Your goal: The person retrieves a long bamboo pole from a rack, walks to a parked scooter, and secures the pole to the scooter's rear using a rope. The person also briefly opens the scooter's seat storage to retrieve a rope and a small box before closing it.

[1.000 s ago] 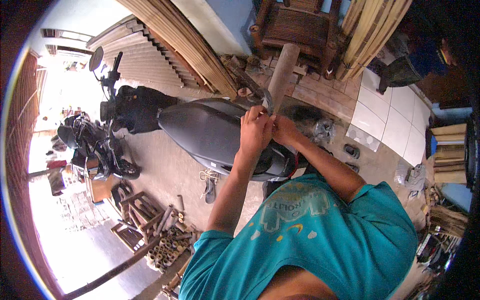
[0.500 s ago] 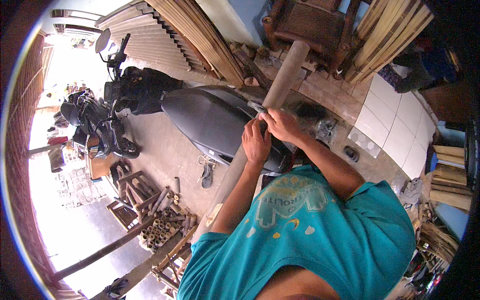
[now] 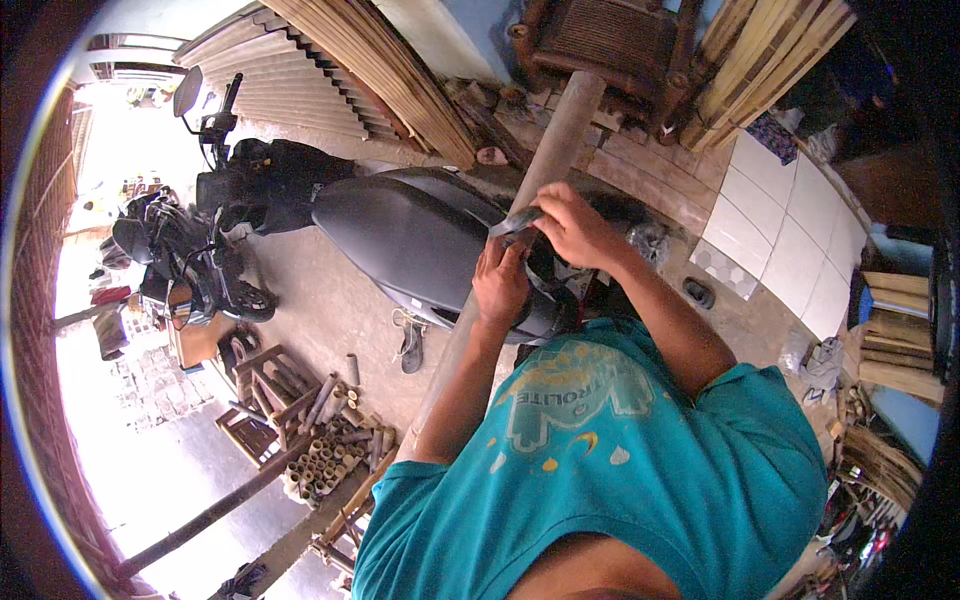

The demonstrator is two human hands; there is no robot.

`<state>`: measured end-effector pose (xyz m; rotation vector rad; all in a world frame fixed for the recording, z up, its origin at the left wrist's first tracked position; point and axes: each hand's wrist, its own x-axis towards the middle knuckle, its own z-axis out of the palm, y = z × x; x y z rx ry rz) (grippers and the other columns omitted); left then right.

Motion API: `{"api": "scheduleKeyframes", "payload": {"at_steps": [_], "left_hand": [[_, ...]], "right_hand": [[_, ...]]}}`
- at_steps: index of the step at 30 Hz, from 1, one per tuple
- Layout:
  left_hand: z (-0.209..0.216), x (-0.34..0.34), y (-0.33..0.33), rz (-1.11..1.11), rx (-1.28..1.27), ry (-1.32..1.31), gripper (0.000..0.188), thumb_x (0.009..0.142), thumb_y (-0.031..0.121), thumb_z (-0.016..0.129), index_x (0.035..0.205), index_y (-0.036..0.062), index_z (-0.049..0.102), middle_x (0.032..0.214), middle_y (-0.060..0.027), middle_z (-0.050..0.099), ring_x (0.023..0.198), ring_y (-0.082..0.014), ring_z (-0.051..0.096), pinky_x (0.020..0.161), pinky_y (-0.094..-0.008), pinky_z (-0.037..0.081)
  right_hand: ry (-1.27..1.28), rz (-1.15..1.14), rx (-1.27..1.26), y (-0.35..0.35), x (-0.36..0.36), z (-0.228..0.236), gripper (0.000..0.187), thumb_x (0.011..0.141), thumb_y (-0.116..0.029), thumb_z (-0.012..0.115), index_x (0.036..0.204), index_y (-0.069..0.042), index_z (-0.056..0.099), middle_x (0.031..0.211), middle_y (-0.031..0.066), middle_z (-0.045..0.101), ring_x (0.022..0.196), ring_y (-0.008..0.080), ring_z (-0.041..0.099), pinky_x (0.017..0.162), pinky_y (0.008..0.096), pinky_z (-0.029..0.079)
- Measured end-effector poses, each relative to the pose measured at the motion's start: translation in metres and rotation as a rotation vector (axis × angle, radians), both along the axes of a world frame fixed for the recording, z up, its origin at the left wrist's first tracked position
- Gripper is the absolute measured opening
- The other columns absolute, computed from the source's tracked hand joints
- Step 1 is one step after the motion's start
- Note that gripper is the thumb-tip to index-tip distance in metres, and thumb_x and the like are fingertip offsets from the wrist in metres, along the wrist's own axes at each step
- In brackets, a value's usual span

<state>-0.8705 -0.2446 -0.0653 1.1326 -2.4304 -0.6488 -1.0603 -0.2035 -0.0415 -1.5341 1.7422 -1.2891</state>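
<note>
A long grey-brown pole (image 3: 562, 135) slants across the front of my body, from beside the wooden chair down past my left forearm. My left hand (image 3: 500, 282) is closed against the pole, fingers curled near its upper side. My right hand (image 3: 578, 228) grips a small flat grey tool with a dark end (image 3: 517, 221), which lies across the pole just beyond my left fingertips. Its exact kind is too small to tell. Behind the pole stands a motorbike with a black seat (image 3: 400, 235).
A second motorbike (image 3: 165, 245) stands farther left. Cut bamboo tubes (image 3: 325, 465) are piled by a wooden rack at lower left. A brown chair (image 3: 605, 45) and upright bamboo slats (image 3: 765, 70) stand at the back. Sandals (image 3: 412, 345) lie on the floor; white tiles (image 3: 785, 220) are at right.
My right hand has lifted slightly up and away from my left, and more of the grey tool shows. The left hand has shifted a little down along the pole.
</note>
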Motion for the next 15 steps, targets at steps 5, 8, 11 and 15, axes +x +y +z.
{"api": "scheduleKeyframes", "payload": {"at_steps": [5, 8, 11, 15], "left_hand": [[-0.008, 0.007, -0.01, -0.096, 0.012, 0.087, 0.026, 0.087, 0.005, 0.062, 0.113, 0.0086, 0.063, 0.135, -0.0166, 0.058, 0.119, -0.0422, 0.057, 0.095, -0.0477, 0.051], [-0.003, 0.008, -0.017, -0.108, 0.058, 0.078, 0.027, 0.089, 0.006, 0.064, 0.115, 0.0088, 0.063, 0.135, -0.0158, 0.058, 0.117, -0.0387, 0.06, 0.091, -0.0445, 0.054], [-0.012, 0.015, -0.019, -0.131, 0.026, 0.086, 0.027, 0.09, 0.008, 0.065, 0.117, 0.0085, 0.063, 0.137, -0.0146, 0.057, 0.117, -0.0361, 0.062, 0.088, -0.0428, 0.056], [-0.015, 0.016, -0.018, -0.11, 0.05, 0.095, 0.027, 0.087, 0.001, 0.06, 0.113, 0.0075, 0.062, 0.142, -0.0141, 0.053, 0.127, -0.0404, 0.053, 0.097, -0.0446, 0.052]], "right_hand": [[-1.143, 0.169, -0.1, -0.012, -0.031, 0.056, 0.03, 0.103, -0.035, 0.047, 0.091, -0.009, 0.055, 0.081, 0.003, 0.055, 0.082, 0.0209, 0.057, 0.091, 0.0412, 0.046], [-1.256, 0.111, -0.248, -0.01, -0.046, 0.115, 0.035, 0.104, -0.04, 0.043, 0.079, -0.016, 0.039, 0.07, -0.0029, 0.038, 0.068, 0.0148, 0.046, 0.085, 0.0404, 0.045], [-1.282, 0.075, -0.454, -0.005, -0.08, 0.136, 0.034, 0.103, -0.04, 0.046, 0.079, -0.016, 0.042, 0.068, -0.004, 0.035, 0.061, 0.0136, 0.041, 0.072, 0.0372, 0.046], [-1.356, 0.192, -0.619, 0.015, -0.164, 0.15, 0.035, 0.101, -0.042, 0.049, 0.079, -0.015, 0.046, 0.066, -0.0031, 0.035, 0.056, 0.0149, 0.039, 0.06, 0.0321, 0.044]]}}
